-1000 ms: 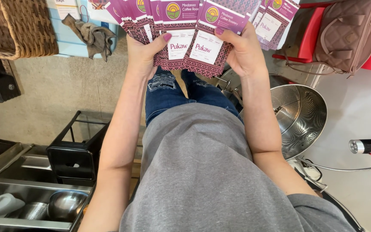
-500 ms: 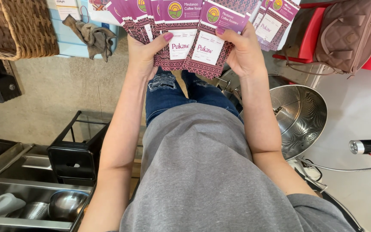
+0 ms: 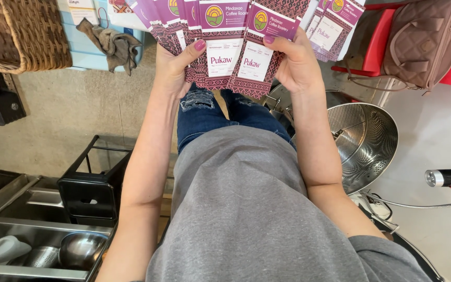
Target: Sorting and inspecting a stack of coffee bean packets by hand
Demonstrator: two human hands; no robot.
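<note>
- Basket made of brown wicker sits at the far left, up high.
- Just right of it a grey rag hangs over a light blue box.
- Down at the near left is a steel sink. A round metal bowl and a white bottle lie in it.
- Beside the sink stands a black rack on a pale tan floor.
- The person's left hand is closed on the left side of a fan of purple pouches. Its thumb presses on the front of one pouch.
- The pouches are flat and purple with a patterned edge and a white label. They are held up far from the body, over the knees in blue jeans, and spread out like cards.
- The right hand is closed on the right side of the fan. Its thumb lies on the front of another pouch.
- A grey shirt fills the near middle.
- To the right, just behind the right arm, is a big shiny metal bowl full of tiny holes.
- Far right and up high, a brown quilted bag rests on a red chair.
- At the right a small silver and black tool lies on a white top, with a thin wire near it.
</note>
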